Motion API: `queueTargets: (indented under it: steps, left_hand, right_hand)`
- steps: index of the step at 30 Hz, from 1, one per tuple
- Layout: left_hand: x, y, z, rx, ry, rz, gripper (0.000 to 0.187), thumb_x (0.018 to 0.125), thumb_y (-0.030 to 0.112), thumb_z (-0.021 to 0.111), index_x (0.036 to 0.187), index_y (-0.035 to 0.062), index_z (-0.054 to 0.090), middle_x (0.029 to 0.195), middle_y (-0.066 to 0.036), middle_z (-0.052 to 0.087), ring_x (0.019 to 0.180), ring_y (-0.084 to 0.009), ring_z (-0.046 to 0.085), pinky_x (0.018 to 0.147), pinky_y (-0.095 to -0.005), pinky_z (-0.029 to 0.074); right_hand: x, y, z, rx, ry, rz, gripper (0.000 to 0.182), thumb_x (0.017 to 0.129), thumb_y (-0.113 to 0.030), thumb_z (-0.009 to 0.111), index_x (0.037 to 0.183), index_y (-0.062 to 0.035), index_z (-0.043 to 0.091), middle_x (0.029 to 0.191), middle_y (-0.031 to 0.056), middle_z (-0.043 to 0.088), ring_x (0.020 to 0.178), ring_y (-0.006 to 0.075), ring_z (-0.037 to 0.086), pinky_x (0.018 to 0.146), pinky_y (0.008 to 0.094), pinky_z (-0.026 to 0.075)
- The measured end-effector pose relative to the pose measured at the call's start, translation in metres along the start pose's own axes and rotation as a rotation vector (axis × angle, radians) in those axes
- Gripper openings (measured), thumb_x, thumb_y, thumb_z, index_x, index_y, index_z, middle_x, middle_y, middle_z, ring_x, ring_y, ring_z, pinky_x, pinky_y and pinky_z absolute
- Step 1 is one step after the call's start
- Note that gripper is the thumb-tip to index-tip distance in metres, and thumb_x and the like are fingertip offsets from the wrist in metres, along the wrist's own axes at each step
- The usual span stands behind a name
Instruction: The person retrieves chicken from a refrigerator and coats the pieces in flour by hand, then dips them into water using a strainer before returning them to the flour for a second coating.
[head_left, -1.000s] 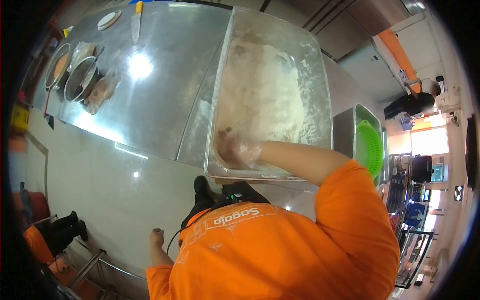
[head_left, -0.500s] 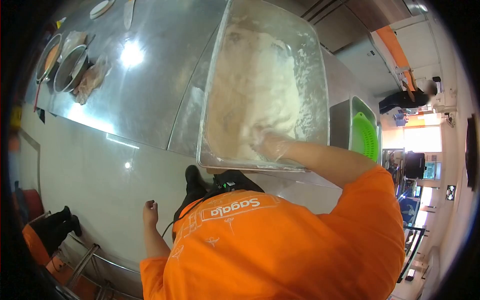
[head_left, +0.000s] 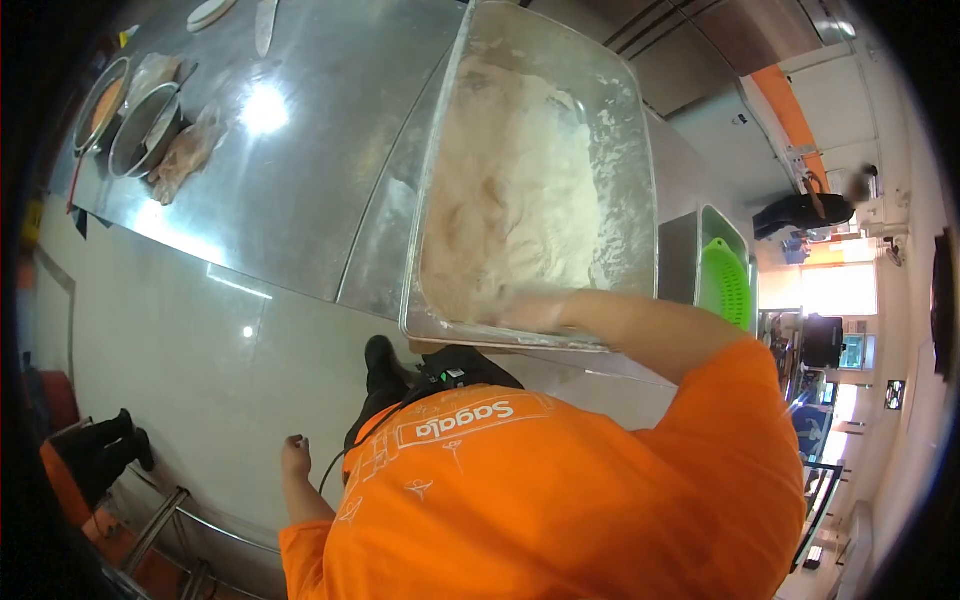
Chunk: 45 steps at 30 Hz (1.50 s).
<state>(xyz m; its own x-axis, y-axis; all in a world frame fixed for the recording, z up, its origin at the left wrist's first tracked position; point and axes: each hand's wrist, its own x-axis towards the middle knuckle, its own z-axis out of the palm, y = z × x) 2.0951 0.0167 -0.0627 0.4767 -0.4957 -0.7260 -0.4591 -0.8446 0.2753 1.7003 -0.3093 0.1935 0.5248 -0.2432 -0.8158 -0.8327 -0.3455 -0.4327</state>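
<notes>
A large clear, deep tub (head_left: pixel 428 190) stands on the metal worktop. White, flour-like powder (head_left: pixel 560 180) lies in it, with tan-brown powder (head_left: pixel 470 130) along the left side. My right hand (head_left: pixel 535 308) is inside the tub at its near end, down at the powder. Motion smears its fingers, so what they grip does not show. My left hand (head_left: pixel 297 455) hangs low beside my body over the floor, away from the tub. Its fingers are curled in, and nothing shows in them.
On the steel table (head_left: pixel 310 130) at left are two metal bowls (head_left: pixel 145 135), a plastic bag (head_left: pixel 190 155) and a knife (head_left: pixel 265 28). A green basket (head_left: pixel 728 285) sits in a container at right. Other people are at far right and lower left.
My right hand has swept slightly toward the tub's near wall and now blurs. The powder's surface shows new ridges and more brown near the middle. My left hand hangs slightly lower in the view.
</notes>
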Motion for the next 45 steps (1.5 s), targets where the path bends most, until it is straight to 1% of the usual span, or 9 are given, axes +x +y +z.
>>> queueTargets:
  steps: [7,14,16,19,26,36,37,41,45]
  left_hand:
    - [-0.01,0.02,-0.004,-0.044,0.043,0.075,0.03,0.082,0.019,0.054,0.104,-0.0007,0.055,0.097,-0.018,0.06,0.091,-0.0309,0.058,0.079,-0.0374,0.045]
    - [0.003,0.03,-0.012,-0.052,0.087,0.134,0.03,0.082,0.018,0.053,0.105,-0.0003,0.055,0.096,-0.018,0.061,0.09,-0.0293,0.058,0.079,-0.0368,0.045]
    - [0.002,0.028,-0.01,-0.046,0.095,0.106,0.03,0.082,0.019,0.053,0.106,0.0001,0.055,0.097,-0.018,0.06,0.091,-0.029,0.058,0.079,-0.0368,0.044]
    - [-0.017,0.046,-0.021,0.013,0.053,0.066,0.03,0.082,0.019,0.053,0.106,0.0002,0.055,0.098,-0.018,0.06,0.092,-0.0288,0.057,0.08,-0.0369,0.044]
    - [-0.011,0.026,-0.015,-0.028,0.034,0.044,0.031,0.083,0.019,0.053,0.106,-0.0007,0.054,0.1,-0.019,0.059,0.092,-0.0305,0.057,0.08,-0.0369,0.045]
    - [-0.027,0.041,-0.029,-0.023,0.091,0.072,0.03,0.083,0.02,0.053,0.107,0.0013,0.054,0.101,-0.018,0.059,0.094,-0.0306,0.057,0.082,-0.0371,0.044]
    - [-0.028,0.043,-0.029,-0.026,0.097,0.096,0.03,0.083,0.02,0.053,0.107,0.0016,0.054,0.101,-0.018,0.059,0.094,-0.0306,0.057,0.082,-0.0372,0.044]
    - [-0.016,0.019,-0.006,-0.029,0.027,0.081,0.031,0.082,0.019,0.054,0.107,-0.0001,0.053,0.101,-0.018,0.059,0.095,-0.0299,0.057,0.082,-0.0371,0.044]
    - [-0.018,0.029,-0.007,0.107,-0.053,0.011,0.031,0.082,0.019,0.054,0.106,-0.0011,0.054,0.1,-0.019,0.059,0.094,-0.0296,0.057,0.081,-0.0368,0.044]
  right_hand:
    - [0.053,0.005,-0.018,1.12,0.918,-0.28,0.031,0.076,-0.008,0.057,0.105,0.002,0.052,0.083,0.0126,0.061,0.075,0.0206,0.057,0.071,0.0332,0.046]
    - [0.054,0.074,-0.078,0.781,0.871,-0.017,0.033,0.083,-0.026,0.055,0.097,0.0042,0.057,0.08,0.0146,0.062,0.081,0.0211,0.06,0.073,0.034,0.047]
    - [0.023,-0.032,-0.085,-0.141,0.556,0.249,0.036,0.083,-0.03,0.053,0.103,0.0001,0.058,0.092,0.0199,0.061,0.088,0.0244,0.059,0.08,0.032,0.046]
    - [0.091,0.005,-0.003,-0.259,1.181,-0.228,0.027,0.082,-0.025,0.054,0.104,-0.0102,0.06,0.102,0.017,0.059,0.093,0.0234,0.057,0.084,0.0299,0.043]
    - [0.021,0.045,-0.048,0.388,0.486,-0.035,0.039,0.08,-0.03,0.057,0.109,-0.0027,0.055,0.098,0.0204,0.058,0.093,0.0272,0.056,0.084,0.0345,0.043]
    - [0.134,0.044,-0.095,-0.751,1.205,-0.203,0.027,0.084,-0.026,0.044,0.101,-0.0072,0.055,0.096,0.0179,0.057,0.08,0.0302,0.056,0.066,0.0387,0.046]
    - [0.09,-0.007,-0.083,-0.274,0.999,-0.002,0.045,0.082,-0.034,0.048,0.114,-0.0019,0.043,0.11,0.0221,0.048,0.093,0.0319,0.051,0.078,0.0372,0.042]
    - [0.056,-0.005,-0.02,-0.998,0.547,-0.282,0.057,0.079,-0.035,0.051,0.124,-0.0031,0.038,0.124,0.0216,0.04,0.105,0.0372,0.046,0.089,0.0398,0.037]
    - [0.05,0.001,0.01,-0.346,0.809,-0.376,0.066,0.072,-0.033,0.059,0.123,0.0017,0.036,0.127,0.021,0.036,0.108,0.0349,0.045,0.087,0.0372,0.04]
